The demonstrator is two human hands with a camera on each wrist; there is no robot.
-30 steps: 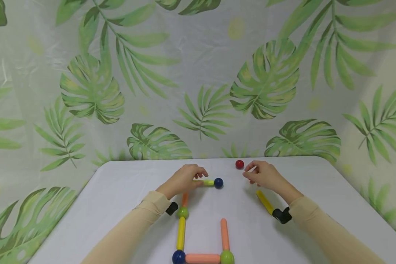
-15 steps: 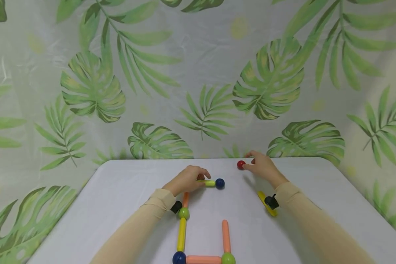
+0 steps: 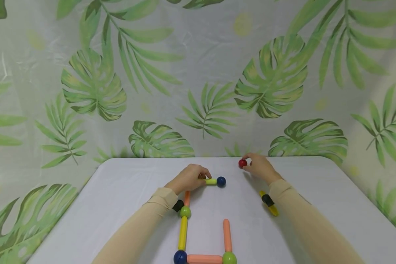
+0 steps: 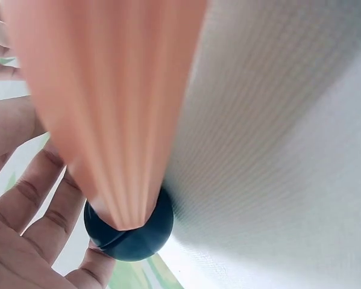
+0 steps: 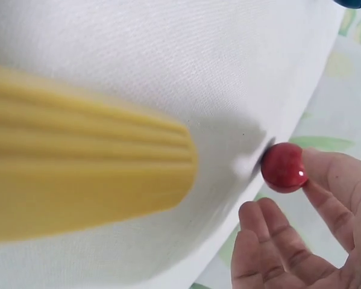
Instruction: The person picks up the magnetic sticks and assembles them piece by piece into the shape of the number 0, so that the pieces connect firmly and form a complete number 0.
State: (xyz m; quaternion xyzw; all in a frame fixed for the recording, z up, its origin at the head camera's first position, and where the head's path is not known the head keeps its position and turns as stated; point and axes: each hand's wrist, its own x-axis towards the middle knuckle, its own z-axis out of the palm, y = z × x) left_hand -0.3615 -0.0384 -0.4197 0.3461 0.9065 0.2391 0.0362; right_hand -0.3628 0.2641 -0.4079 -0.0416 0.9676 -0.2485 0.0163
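In the head view my left hand (image 3: 189, 178) holds a yellow-green rod (image 3: 212, 181) that ends in a blue ball (image 3: 221, 182). The rod's other end is hidden by the hand. The left wrist view has a dark blue ball (image 4: 132, 235) close by my fingers, joined to an orange ribbed rod (image 4: 108, 96). At the table's far edge my right hand (image 3: 260, 169) pinches a red ball (image 3: 242, 164) between thumb and finger. The right wrist view shows that ball with the other fingers spread below it.
A green ball (image 3: 185, 211), a yellow rod (image 3: 183, 233), a blue ball (image 3: 180, 257), an orange rod (image 3: 204, 259), a green ball (image 3: 229, 257) and another orange rod (image 3: 227, 235) form a chain on the white table (image 3: 118, 190). One loose yellow rod (image 3: 274, 210) lies under my right forearm.
My right hand has moved to the red ball at the far edge and taken hold of it. The left hand stays at the yellow-green rod, with only a slight shift in view.
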